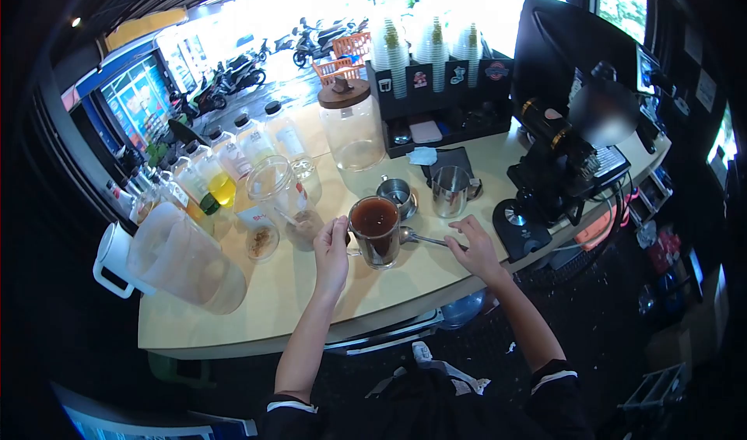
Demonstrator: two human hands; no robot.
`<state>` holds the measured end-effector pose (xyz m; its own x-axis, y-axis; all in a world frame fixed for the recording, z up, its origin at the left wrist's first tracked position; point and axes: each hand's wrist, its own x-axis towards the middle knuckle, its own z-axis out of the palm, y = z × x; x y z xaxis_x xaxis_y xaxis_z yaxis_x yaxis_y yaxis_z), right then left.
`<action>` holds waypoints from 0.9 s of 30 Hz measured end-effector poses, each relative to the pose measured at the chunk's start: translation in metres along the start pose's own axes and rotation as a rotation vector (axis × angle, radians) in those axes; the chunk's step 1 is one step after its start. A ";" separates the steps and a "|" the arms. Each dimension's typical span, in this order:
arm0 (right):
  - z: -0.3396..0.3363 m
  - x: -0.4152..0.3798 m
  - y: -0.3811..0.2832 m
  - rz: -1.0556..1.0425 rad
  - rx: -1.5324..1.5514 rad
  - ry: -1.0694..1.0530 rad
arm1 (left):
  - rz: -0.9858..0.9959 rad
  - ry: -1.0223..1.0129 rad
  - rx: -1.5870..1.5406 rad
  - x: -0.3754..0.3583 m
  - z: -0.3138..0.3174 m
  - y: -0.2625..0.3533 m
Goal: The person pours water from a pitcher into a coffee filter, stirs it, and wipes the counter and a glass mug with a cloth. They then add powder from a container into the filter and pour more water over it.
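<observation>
A clear glass mug [379, 241] filled with dark brown liquid stands near the counter's front edge. Closed around its handle is my left hand [333, 249]. Just right of the mug a metal spoon [426, 239] lies on the counter. My right hand [476, 247] is over the end of the spoon's handle, its fingers apart; whether they touch the handle is hard to see. Behind the mug sits a small metal cup [395, 195], and a clear empty glass [450, 192] stands beyond my right hand.
At left are a large plastic pitcher [183, 257], an open jar [284, 206] and its lid [262, 242]. Several bottles [223, 187] line the back edge. A wooden-lidded jar [354, 133], a cup rack [443, 90] and a black machine [537, 183] stand farther back and right.
</observation>
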<state>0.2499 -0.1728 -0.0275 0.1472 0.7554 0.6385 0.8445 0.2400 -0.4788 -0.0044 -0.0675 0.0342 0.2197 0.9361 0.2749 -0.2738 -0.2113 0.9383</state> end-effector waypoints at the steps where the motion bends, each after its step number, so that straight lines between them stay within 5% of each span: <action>1: -0.004 -0.002 -0.004 0.036 0.028 0.021 | -0.016 -0.016 -0.010 -0.004 0.004 0.003; 14: -0.108 -0.094 -0.065 0.247 0.038 0.203 | -0.087 -0.363 -0.112 -0.048 0.093 -0.008; 27: -0.255 -0.204 -0.053 0.446 0.015 0.474 | -0.165 -0.818 -0.162 -0.145 0.276 -0.024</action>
<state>0.3067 -0.4954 0.0212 0.6962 0.4343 0.5716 0.6431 -0.0234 -0.7654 0.2286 -0.2758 0.0296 0.8595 0.4396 0.2607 -0.2955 0.0112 0.9553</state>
